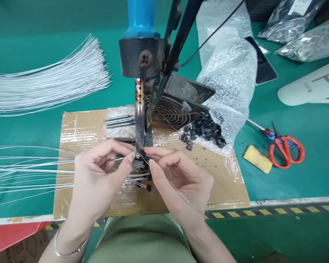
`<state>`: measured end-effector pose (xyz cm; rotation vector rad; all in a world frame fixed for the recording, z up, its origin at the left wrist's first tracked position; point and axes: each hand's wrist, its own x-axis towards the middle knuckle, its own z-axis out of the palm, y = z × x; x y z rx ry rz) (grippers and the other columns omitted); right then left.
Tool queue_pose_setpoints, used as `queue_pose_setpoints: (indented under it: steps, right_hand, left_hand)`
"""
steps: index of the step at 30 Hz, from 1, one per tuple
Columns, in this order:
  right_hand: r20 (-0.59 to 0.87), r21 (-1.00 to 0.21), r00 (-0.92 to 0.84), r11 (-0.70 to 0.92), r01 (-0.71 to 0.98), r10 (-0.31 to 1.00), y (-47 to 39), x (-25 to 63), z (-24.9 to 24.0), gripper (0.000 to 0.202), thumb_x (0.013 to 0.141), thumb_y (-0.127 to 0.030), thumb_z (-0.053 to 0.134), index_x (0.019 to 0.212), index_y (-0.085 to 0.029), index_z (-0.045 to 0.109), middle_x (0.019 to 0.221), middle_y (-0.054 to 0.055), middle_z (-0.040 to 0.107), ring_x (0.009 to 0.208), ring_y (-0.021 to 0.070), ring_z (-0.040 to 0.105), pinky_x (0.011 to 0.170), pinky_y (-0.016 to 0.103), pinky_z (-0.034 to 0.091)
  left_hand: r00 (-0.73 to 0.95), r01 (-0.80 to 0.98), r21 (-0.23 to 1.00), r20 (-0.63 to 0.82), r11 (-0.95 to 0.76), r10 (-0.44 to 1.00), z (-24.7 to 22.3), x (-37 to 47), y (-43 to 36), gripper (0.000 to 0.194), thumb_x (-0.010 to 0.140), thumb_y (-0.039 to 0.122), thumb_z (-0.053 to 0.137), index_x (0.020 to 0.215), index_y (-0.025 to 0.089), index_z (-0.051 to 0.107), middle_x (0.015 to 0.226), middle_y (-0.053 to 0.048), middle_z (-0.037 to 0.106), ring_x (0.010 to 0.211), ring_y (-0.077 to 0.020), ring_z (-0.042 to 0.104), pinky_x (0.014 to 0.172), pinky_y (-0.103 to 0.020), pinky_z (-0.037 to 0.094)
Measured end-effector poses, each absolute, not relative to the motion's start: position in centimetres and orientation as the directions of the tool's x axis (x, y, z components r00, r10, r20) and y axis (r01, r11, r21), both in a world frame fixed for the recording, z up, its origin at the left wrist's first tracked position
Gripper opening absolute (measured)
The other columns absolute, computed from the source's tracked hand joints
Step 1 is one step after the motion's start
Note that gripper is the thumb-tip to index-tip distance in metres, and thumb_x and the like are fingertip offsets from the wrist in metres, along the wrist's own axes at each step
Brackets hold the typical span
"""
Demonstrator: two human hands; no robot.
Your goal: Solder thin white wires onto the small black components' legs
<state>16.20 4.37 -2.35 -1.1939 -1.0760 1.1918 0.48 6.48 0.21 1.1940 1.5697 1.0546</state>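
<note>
Your L hand [102,171] pinches a small workpiece [137,155] between thumb and index finger, directly below the iron tip [139,124]; fingertips hide most of its shape. Your R hand [185,179] grips a thin wire [184,197], fwd end at the workpiece. Hands are near each other, fingertips apart; the tip sits in that narrow gap, so clearance is min. Black-ended cables [138,179] lie just below the work pt. Cardboard mat [227,186]: front edge runs approx. along the bench edge [290,201]; both your forearms cross it. More room R: the mat extends past your R hand; sponge [257,159] and scissors [285,146] lie beyond its R edge. Wire bundle [57,84]: far L, off-mat.
</note>
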Motion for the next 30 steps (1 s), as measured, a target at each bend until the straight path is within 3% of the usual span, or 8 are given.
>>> queue_pose_setpoints:
  steps: [16, 30]
  right_hand:
    - [0.028, -1.000, 0.087, 0.028, 0.001, 0.996, 4.35, 16.21, -2.03, 0.018, 0.094, -0.013, 0.072, 0.081, -0.023, 0.065, 0.114, 0.009, 0.083, 0.106, 0.0242, 0.080, 0.092, 0.038, 0.065]
    - [0.006, -1.000, 0.090, 0.007, -0.005, 0.996, 4.33, 16.20, -2.08, 0.017, 0.094, -0.014, 0.072, 0.081, -0.023, 0.065, 0.113, 0.009, 0.083, 0.103, 0.0239, 0.080, 0.093, 0.039, 0.065]
  left_hand:
    - [-0.222, 0.200, 0.957, -0.163, 0.209, 0.961, 0.84, 1.12, 6.48, 0.014, 0.075, 0.011, 0.082, 0.071, 0.023, 0.078, 0.083, 0.000, 0.079, 0.066, -0.0122, 0.064, 0.050, -0.020, 0.044]
    - [-0.185, 0.235, 0.951, -0.159, 0.201, 0.970, 0.67, 0.91, 6.58, 0.012, 0.078, 0.011, 0.080, 0.072, 0.022, 0.078, 0.081, 0.000, 0.078, 0.057, -0.0089, 0.057, 0.050, -0.020, 0.041]
